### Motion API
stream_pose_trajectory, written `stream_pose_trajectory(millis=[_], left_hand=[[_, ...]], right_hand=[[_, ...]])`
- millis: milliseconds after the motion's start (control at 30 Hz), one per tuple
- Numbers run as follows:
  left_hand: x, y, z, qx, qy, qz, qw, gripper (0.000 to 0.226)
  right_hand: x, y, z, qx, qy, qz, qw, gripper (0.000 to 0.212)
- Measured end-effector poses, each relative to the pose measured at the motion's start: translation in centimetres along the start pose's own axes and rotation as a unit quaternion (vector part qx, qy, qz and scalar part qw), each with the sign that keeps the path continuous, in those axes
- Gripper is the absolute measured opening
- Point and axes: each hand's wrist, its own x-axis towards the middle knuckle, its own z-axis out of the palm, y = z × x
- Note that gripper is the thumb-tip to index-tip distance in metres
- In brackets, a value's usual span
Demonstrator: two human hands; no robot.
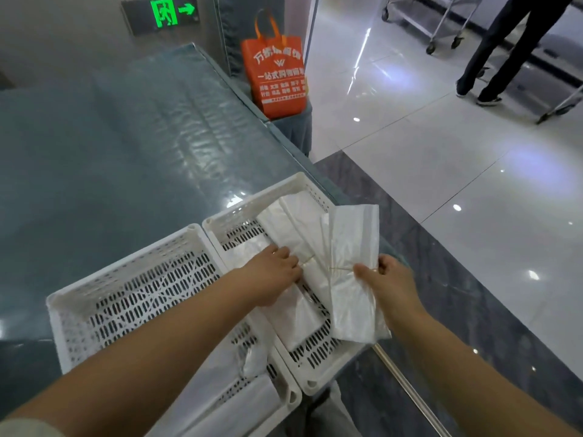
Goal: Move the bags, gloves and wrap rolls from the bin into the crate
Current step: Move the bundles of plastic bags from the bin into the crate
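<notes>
Two white perforated plastic baskets sit side by side on a table under a glossy cover. The right basket [312,187] holds bundles of white plastic bags tied with rubber bands. My left hand [273,274] presses down on one bundle [293,228] lying in that basket, fingers at its rubber band. My right hand [389,279] grips a second bag bundle [353,247] by its tied middle, raised over the basket's right rim. The left basket [126,279] has thin plastic bags [252,395] at its near end, partly hidden by my left forearm.
The table [110,152] stretches away to the left and back. An orange tote bag [277,80] stands past its far corner. To the right is shiny tiled floor [441,184], with a person's legs [498,52] and wheeled metal racks [441,23] at the top right.
</notes>
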Motion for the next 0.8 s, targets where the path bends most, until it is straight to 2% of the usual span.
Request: stream_pose_trajectory(millis=[100, 400, 567, 800], left_hand=[[0.4, -0.1, -0.6, 0.008, 0.006, 0.011, 1.000, 0.038], [-1.4, -0.3, -2.8, -0.030, 0.011, 0.006, 0.999, 0.028], [-7.3, -1.3, -4.9, -0.052, 0.158, -0.048, 0.985, 0.040], [-13.7, -1.8, -4.9, -0.047, 0.153, -0.168, 0.973, 0.038]], right_hand=[[0.8, 0.2, -0.2, -0.013, -0.024, -0.013, 1.000, 0.015], [2.9, -0.5, -0.6, -0.024, -0.092, -0.035, 0.995, 0.017], [2.8, -1.0, 1.8, -0.084, -0.129, -0.069, 0.986, 0.013], [1.4, 0.2, 8.0, -0.127, -0.217, -0.077, 0.965, 0.008]])
